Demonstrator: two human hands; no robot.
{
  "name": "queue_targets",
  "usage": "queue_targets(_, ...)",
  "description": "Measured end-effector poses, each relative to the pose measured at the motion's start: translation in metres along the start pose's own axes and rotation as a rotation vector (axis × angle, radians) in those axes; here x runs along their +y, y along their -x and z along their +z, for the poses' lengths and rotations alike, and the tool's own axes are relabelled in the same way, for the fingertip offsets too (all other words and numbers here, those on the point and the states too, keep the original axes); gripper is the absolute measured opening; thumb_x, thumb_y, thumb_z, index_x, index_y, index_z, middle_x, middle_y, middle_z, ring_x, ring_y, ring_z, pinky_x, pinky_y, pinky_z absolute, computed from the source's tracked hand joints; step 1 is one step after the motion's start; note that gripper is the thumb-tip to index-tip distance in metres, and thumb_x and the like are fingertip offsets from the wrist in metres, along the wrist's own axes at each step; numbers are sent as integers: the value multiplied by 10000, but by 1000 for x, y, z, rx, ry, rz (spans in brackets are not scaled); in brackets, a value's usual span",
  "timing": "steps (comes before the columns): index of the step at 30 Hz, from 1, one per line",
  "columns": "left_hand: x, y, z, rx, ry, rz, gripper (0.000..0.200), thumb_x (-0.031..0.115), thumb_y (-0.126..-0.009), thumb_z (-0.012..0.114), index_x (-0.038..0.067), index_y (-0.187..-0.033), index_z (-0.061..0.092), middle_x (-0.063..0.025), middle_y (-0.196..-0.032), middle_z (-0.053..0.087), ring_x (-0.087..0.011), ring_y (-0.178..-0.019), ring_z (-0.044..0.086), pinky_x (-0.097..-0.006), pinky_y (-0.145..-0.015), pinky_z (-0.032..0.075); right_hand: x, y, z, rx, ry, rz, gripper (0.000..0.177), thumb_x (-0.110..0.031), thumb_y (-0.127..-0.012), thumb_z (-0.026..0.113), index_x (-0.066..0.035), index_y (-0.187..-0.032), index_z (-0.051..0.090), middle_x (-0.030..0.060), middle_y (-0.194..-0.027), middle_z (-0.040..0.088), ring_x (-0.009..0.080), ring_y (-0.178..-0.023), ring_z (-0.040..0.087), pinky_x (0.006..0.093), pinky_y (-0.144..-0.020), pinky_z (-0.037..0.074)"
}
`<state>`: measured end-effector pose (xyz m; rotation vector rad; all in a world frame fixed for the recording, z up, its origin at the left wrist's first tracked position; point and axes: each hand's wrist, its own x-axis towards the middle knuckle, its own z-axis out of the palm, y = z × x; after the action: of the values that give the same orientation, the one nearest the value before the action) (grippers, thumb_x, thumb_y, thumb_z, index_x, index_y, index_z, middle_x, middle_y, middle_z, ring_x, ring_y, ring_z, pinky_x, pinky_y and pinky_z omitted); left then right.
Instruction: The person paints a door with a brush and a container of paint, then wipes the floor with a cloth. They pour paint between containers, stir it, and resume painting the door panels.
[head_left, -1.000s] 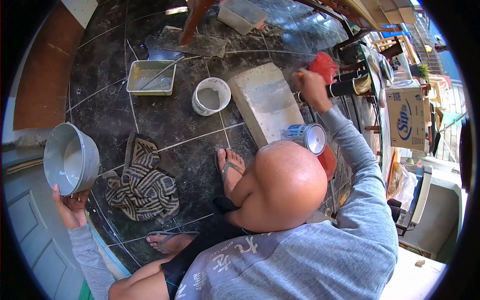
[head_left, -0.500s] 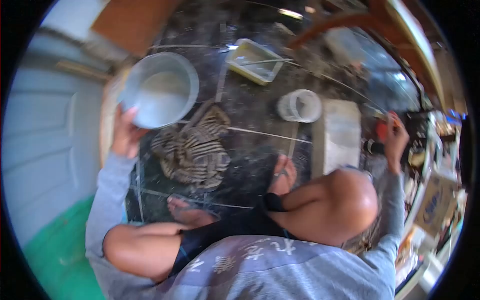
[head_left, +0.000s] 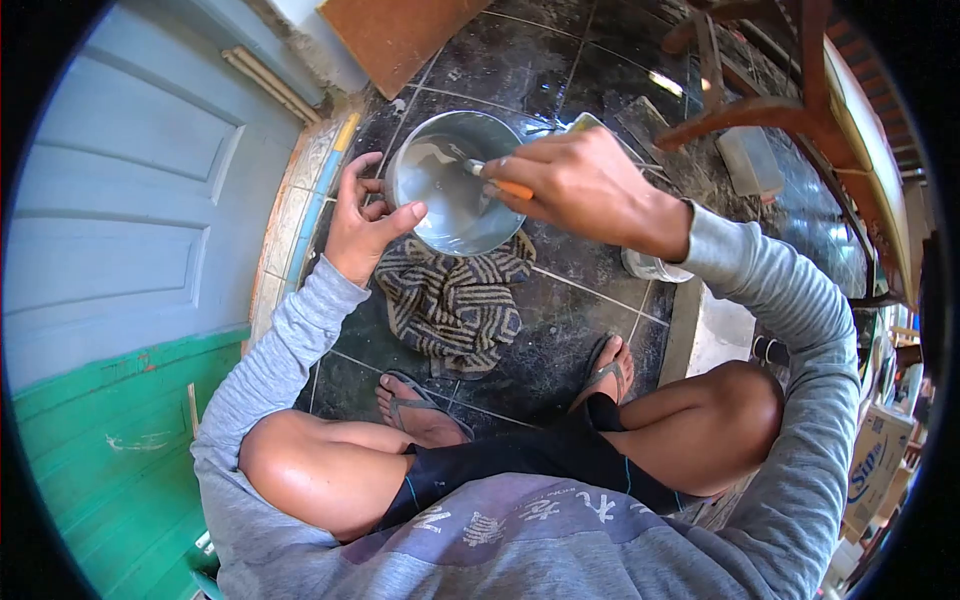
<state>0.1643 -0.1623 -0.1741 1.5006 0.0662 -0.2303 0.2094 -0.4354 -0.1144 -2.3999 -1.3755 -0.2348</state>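
In the head view, my left hand (head_left: 370, 215) grips the near left side of a grey bucket (head_left: 468, 240), thumb at the rim and fingers spread around the wall. Pale greyish liquid or residue covers the bucket's inside. My right hand (head_left: 575, 180) is closed around an orange-handled tool (head_left: 512, 188). Its light metal-looking end points into the bucket's mouth; its exact kind does not show. Below the bucket lies a crumpled black-and-beige patterned cloth (head_left: 455, 305) on the dark tiles.
A blue and green door (head_left: 130, 200) stands at the left. Partly behind my right arm are a clear tub (head_left: 650, 266) and a pale block (head_left: 718, 335). Wooden furniture legs (head_left: 740, 120) and a translucent container (head_left: 750, 160) are at upper right, a cardboard box (head_left: 878, 465) at lower right.
My right hand has swung from the far right side to the bucket, bringing the orange-handled tool with it. My left hand and the bucket now appear further right in view.
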Motion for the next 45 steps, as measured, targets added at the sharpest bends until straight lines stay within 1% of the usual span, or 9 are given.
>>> queue_targets(7,-9,6,-36,160,30,68,935,182,-712,873,29,-1414,275,-146,-1159,424,-257,-1070,582,-356,-878,553,-21,-44,10,122,-126,96,167,-247,-900,651,-89,-936,689,106,-763,695,296,-662,680,398,-600,543)
queue_targets(14,-37,26,-77,362,68,213,990,202,-694,890,48,-1420,235,-161,-1169,401,-238,-1019,582,-345,-797,570,-56,-103,59,-104,-261,115,169,-237,-885,658,-76,-901,708,148,-745,679,340,-668,665,415,-598,526)
queue_targets(18,-44,45,-113,517,96,244,1014,194,-686,892,72,-1427,211,-158,-1201,386,-238,-1010,574,-349,-796,568,-72,-140,83,182,-270,322,168,-217,-872,664,-68,-927,720,174,-757,679,366,-655,659,423,-607,524)
queue_targets(22,-43,64,-141,669,96,271,1022,162,-682,883,89,-1435,197,-159,-1227,360,-243,-1026,564,-349,-811,562,-100,-175,122,59,-188,184,188,-242,-874,681,-61,-916,715,164,-767,692,365,-697,668,410,-609,528)
queue_targets(28,-55,92,-166,883,234,275,1055,110,-661,878,126,-1448,175,-146,-1266,317,-251,-1106,495,-387,-869,553,-124,-217,164,160,-1068,685,240,-187,-933,624,27,-964,727,54,-733,718,41,-603,539,225,-531,417)
queue_targets(33,-51,110,-175,953,239,335,1052,61,-670,849,147,-1456,156,-140,-1282,298,-252,-1118,471,-429,-919,535,-140,-239,175,338,-576,265,180,-196,-923,639,-50,-972,733,126,-756,712,162,-588,634,301,-549,474)
queue_targets(37,-55,121,-178,1079,239,371,1039,43,-683,843,165,-1458,162,-127,-1284,301,-253,-1144,471,-425,-916,538,-159,-258,180,72,-416,-34,191,-225,-907,645,-58,-925,736,148,-745,692,235,-609,671,331,-592,510)
queue_targets(40,-68,132,-182,1174,200,388,1039,36,-692,844,170,-1462,160,-118,-1294,300,-252,-1164,473,-423,-921,533,-167,-260,205,-112,-886,170,202,-215,-908,638,-36,-917,732,146,-716,693,202,-595,665,327,-589,505)
queue_targets(45,-69,157,-187,1317,120,389,986,74,-737,823,144,-1476,174,-128,-1281,361,-257,-1162,498,-409,-957,500,-148,-277,213,46,-1598,664,204,-177,-932,604,-7,-947,717,33,-691,685,12,-487,348,203,-455,281)
